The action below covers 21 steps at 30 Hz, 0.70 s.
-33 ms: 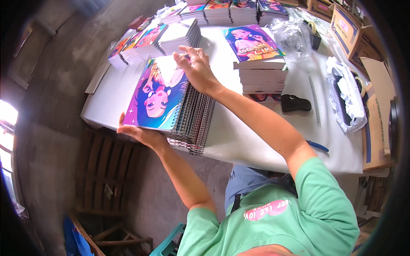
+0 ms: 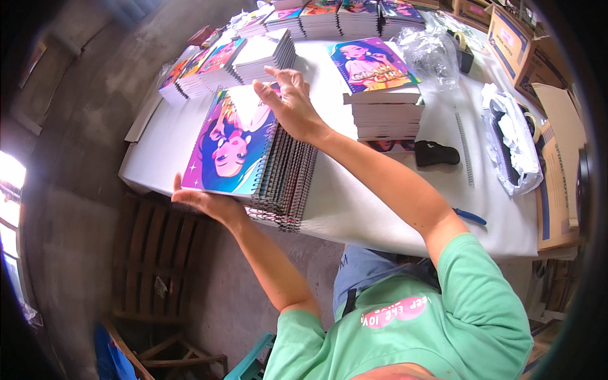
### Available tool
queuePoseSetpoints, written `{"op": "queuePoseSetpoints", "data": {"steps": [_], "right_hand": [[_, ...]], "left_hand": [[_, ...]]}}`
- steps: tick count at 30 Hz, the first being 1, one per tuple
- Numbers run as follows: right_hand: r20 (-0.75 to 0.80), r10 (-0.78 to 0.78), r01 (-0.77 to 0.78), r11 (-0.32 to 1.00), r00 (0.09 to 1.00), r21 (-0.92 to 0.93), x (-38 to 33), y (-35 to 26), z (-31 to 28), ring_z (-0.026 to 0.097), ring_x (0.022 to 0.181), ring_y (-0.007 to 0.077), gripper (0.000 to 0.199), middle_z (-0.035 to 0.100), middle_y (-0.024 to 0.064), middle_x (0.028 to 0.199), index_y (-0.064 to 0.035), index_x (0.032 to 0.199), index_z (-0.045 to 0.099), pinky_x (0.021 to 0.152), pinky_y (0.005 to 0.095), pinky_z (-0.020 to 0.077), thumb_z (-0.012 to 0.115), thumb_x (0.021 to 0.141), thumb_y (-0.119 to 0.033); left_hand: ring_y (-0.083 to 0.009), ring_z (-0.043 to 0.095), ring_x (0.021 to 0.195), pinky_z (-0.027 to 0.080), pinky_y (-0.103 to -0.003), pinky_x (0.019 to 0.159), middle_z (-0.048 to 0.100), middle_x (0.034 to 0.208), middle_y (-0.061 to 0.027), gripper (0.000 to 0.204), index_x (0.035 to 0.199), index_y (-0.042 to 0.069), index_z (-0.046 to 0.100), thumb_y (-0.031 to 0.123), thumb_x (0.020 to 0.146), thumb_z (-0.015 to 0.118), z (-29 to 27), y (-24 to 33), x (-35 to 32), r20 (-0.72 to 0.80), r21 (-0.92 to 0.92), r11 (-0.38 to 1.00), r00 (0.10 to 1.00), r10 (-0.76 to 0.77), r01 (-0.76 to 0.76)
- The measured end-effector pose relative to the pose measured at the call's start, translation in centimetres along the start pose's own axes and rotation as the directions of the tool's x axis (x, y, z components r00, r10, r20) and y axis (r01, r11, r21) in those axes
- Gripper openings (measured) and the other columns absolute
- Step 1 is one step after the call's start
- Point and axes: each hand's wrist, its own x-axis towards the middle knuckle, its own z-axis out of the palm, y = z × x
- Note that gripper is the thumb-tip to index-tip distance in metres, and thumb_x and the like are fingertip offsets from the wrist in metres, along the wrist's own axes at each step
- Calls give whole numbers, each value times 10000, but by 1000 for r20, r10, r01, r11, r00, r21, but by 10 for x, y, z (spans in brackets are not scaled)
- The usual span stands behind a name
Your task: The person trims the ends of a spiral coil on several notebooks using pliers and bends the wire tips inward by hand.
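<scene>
a mint-green short-sleeved cotton t-shirt (image 2: 443, 323) with a pink chest patch is worn over blue denim trousers (image 2: 367, 269); forearms are left bare.

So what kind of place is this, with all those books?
Probably a small workshop where notebooks get bound or packed: piles of spiral notebooks cover the white table, loose binding coils lie there, and cardboard boxes stand alongside.
</scene>
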Motion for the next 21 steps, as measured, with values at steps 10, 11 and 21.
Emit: {"op": "queuePoseSetpoints", "data": {"steps": [10,11,21], "right_hand": [[-219,441,-488,709,870,-509,66,102,-246,587,1022,303,757,579,255,1101,42,1104,576,822,400,484,652,709,-599],[-107,576,-558,704,810,-440,62,95,-243,618,956,292,772,619,238,1022,53,1036,610,778,404,497,654,687,-635],[59,645,-558,700,762,-445,39,73,-269,493,488,113,586,535,37,592,-16,666,587,428,234,392,732,662,-583]], "left_hand": [[-334,538,1073,424,-409,943,523,1173,-202,513,1236,-47,430,265,857,579,59,85,-135,699,-46,821,568,434,-569],[-370,521,1089,413,-412,946,499,1212,-248,617,1252,-73,424,317,826,641,88,66,-142,713,69,814,599,364,-577],[-358,459,1208,367,-395,1001,436,1342,-214,801,1318,-56,398,594,854,463,172,-73,-96,697,669,665,592,-406,-332]]}}
